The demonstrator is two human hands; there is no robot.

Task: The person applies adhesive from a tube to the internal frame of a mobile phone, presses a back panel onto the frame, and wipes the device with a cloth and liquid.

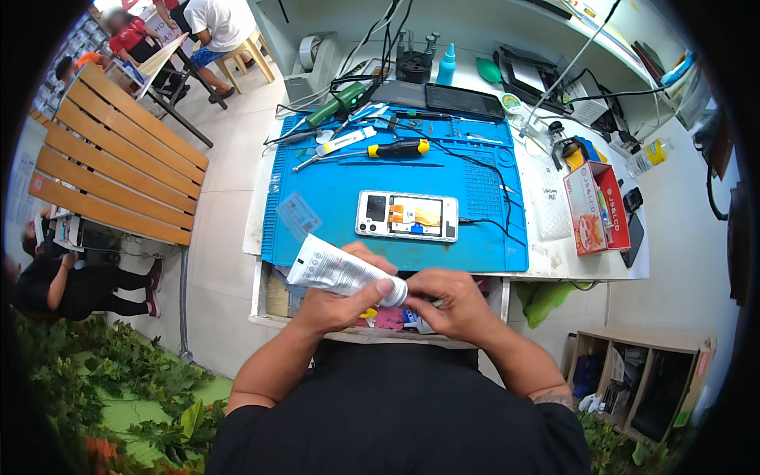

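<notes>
My left hand [340,305] is closed around a silver-white squeeze tube [336,269], held tilted above the mat's near edge with its round white end to the right. Right beside that end, my right hand [451,297] has its fingers pinched together; what lies between them is hidden. Beyond the hands, a smartphone [408,215] with its back cover off rests on a blue work mat [332,186], its inner parts showing. A thin black cable [483,223] runs up to its right end. Below my hands, an open drawer [273,301] holds small items, partly covered by my arms.
A yellow-black screwdriver [400,149], a green-handled tool [336,104] and a dark phone [463,101] lie toward the back. A blue bottle [446,65] stands behind. At right is a red-white box [594,210]. A slatted wooden bench [119,158] and other people are at left.
</notes>
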